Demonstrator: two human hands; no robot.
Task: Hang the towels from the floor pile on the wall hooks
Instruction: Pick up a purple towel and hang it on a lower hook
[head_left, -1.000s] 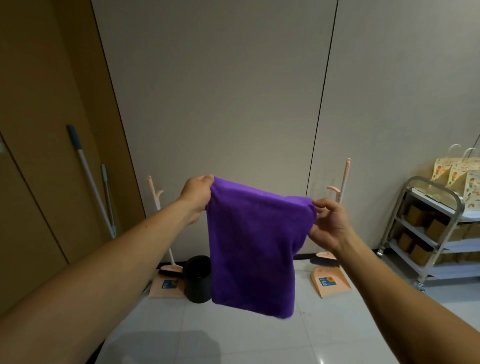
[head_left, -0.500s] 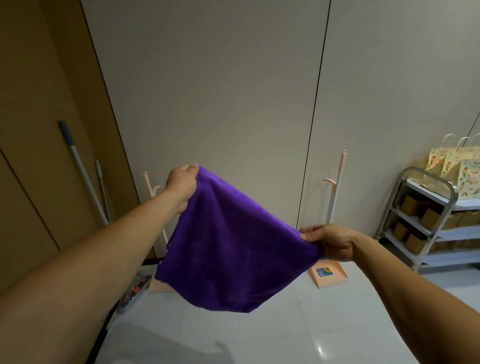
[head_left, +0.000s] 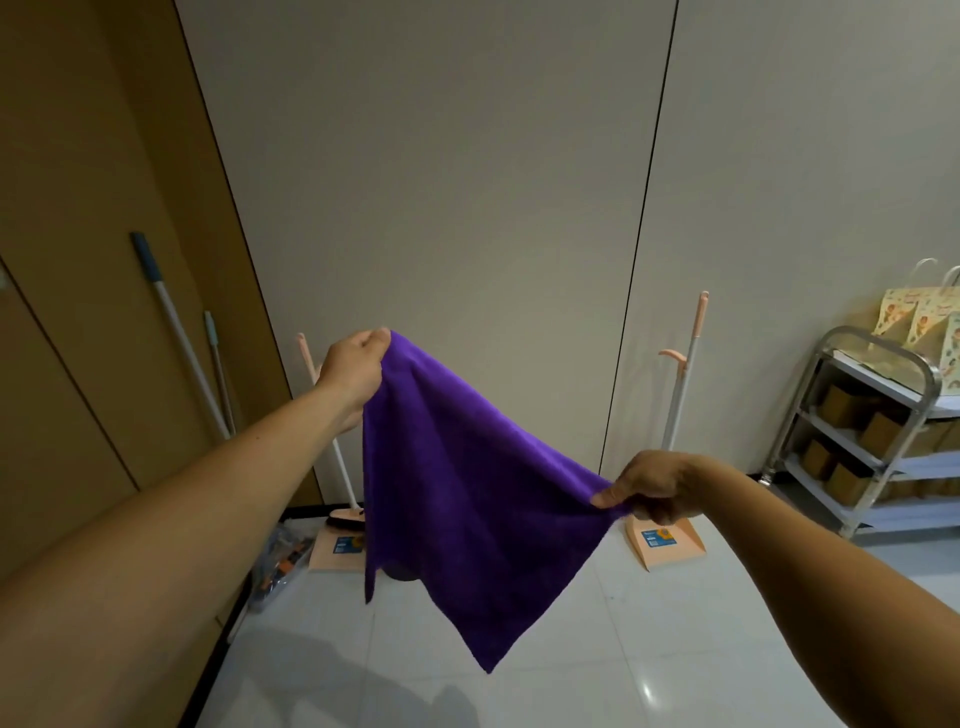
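A person stands facing a pale panelled wall (head_left: 441, 182), both bare arms stretched forward. Between them hangs a soft, deep-purple microfibre towel (head_left: 467, 499), held up in the air, well above the glossy white tiled floor (head_left: 649, 649). The left hand (head_left: 356, 371) is raised higher and closed around one top corner, fingers curled over the cloth. The right hand (head_left: 652, 491) sits lower and to the right, pinching the neighbouring corner between thumb and fingers. Because the two hands are at different heights, the top edge slopes down from left to right and the free bottom corner droops to a point. This spread-out hold looks meant to open the towel flat and find an edge before hanging it.

No wall hooks and no floor pile appear in view, so the hanging step seems not yet begun.

Against the far wall stand two peach-coloured long-handled dustpan sets, one on the left (head_left: 337, 540) partly behind the towel, one on the right (head_left: 670, 540). Mop poles (head_left: 176, 332) lean on a brown wooden panel at far left. A steel trolley (head_left: 878, 441) with cardboard boxes stands at far right.
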